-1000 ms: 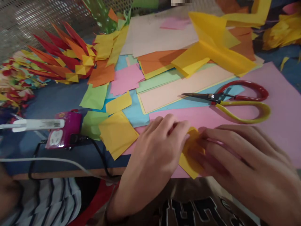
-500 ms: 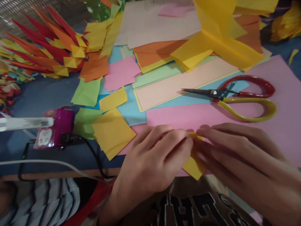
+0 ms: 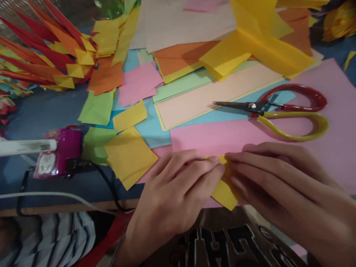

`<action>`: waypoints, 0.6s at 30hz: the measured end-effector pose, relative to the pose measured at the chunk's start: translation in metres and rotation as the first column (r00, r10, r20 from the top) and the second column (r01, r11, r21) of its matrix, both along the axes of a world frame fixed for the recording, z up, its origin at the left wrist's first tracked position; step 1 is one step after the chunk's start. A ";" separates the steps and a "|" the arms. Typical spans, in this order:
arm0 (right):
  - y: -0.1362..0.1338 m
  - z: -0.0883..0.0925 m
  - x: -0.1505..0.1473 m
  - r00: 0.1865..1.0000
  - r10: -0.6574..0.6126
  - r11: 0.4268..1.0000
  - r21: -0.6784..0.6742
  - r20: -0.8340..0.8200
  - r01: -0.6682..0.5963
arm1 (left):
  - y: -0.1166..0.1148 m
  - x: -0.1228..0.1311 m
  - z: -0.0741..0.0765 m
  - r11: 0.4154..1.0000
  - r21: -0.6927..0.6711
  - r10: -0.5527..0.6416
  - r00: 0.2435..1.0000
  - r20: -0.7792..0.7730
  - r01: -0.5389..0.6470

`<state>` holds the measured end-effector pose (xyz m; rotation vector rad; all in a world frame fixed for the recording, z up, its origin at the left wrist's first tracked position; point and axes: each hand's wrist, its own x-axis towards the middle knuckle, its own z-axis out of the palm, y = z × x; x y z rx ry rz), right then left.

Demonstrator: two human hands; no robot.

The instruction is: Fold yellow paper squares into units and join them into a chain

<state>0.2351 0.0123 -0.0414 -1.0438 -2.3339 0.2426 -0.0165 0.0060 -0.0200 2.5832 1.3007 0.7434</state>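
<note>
A small yellow paper square [image 3: 224, 193] lies at the table's near edge on a large pink sheet [image 3: 222, 137]. My left hand [image 3: 178, 193] and my right hand [image 3: 280, 185] meet over it, fingers together and pressed down on the paper, fingertips touching near its top. Most of the square is hidden under my fingers; only its lower corner shows, sticking out past the table edge.
Red-and-yellow scissors [image 3: 278, 111] lie shut on the pink sheet beyond my right hand. Loose yellow squares [image 3: 129, 157] and green pieces sit to the left. A magenta glue gun [image 3: 58, 152] with a black cord rests at the left edge. Coloured sheets and folded red-orange paper spikes [image 3: 50, 48] fill the back.
The view has tilted down a little. My hands have closed in over the yellow square, pressing it flatter, and less of the paper shows than a second ago.
</note>
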 end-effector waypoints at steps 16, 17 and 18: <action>0.006 0.001 -0.011 0.997 -0.053 0.994 0.096 0.057 0.047 | -0.024 -0.002 0.008 0.998 0.036 -0.039 0.995 -0.091 0.043; 0.007 0.002 -0.012 0.997 -0.055 0.995 0.088 0.056 0.049 | -0.023 -0.002 0.007 0.999 0.028 -0.032 0.996 -0.087 0.034; 0.007 0.002 -0.012 0.997 -0.056 0.995 0.088 0.051 0.051 | -0.022 -0.002 0.006 0.999 0.019 -0.026 0.996 -0.082 0.027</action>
